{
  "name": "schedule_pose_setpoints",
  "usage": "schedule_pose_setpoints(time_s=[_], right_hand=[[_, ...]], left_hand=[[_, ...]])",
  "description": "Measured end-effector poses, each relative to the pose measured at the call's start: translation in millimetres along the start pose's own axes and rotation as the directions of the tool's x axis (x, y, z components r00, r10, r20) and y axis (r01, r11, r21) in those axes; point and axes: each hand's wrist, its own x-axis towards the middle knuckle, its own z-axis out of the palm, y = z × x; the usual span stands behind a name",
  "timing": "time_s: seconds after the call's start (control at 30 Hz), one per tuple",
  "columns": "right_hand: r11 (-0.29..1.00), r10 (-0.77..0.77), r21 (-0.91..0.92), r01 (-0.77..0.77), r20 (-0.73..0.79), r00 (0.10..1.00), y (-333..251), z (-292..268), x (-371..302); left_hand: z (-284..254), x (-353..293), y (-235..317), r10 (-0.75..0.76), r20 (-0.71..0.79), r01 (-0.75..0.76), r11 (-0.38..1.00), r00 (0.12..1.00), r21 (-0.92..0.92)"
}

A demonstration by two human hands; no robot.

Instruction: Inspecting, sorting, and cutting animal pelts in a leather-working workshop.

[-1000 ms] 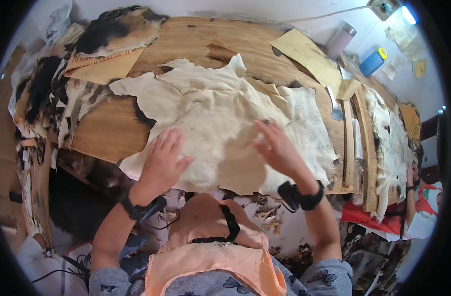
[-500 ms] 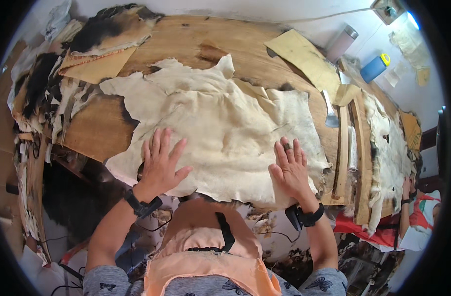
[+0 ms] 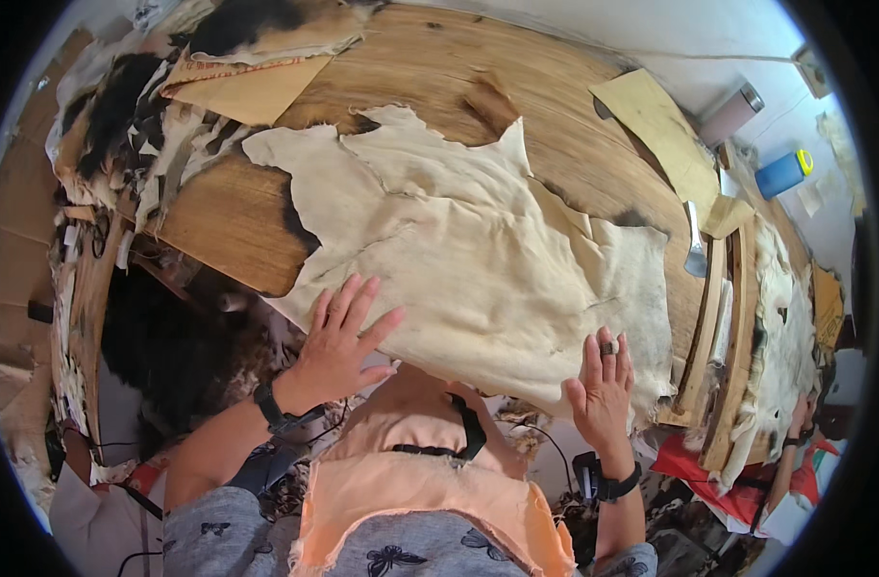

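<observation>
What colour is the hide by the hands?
The hide is pale cream, best seen in the head view.

- The hide before me: cream, faintly smudged grey, blackish fur along its edge.
- The tabletop: honey brown, streaked with darker grain.
- Fur scraps at the tabletop's left edge: black, white, tan.
- Second hide, toward the right edge: white, patched grey and black.
- Flask by the far right edge: mauve.
- Bottle beside it: blue, yellow cap.
- My apron: peach.
- My shirt: grey, dark butterflies.
</observation>
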Motion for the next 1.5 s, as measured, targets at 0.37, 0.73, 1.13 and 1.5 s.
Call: schedule_pose_setpoints(time_s=[0.37, 0.73, 1.13, 1.5], right_hand=[[0.789, -0.614, 0.156, 0.594, 0.253, 0.748, 88, -10, 105], [0.263, -0.931, 0.224, 0.938, 0.313, 0.186, -32, 29, 358], [0.218, -0.951, 0.337, 0.916, 0.283, 0.122, -111, 76, 362], [-0.029, -0.964, 0.44, 0.897, 0.224, -0.141, -269, 105, 299]], left_hand=[[18, 14, -52, 0.058, -0.34, -0.161, 0.946, 0.938, -0.282], [39, 21, -35, -0.205, -0.62, 0.013, 0.954, 0.757, -0.298], [55, 43, -54, -0.222, -0.612, 0.058, 0.959, 0.759, -0.276], [62, 42, -61, -0.177, -0.622, 0.053, 0.976, 0.763, -0.212]])
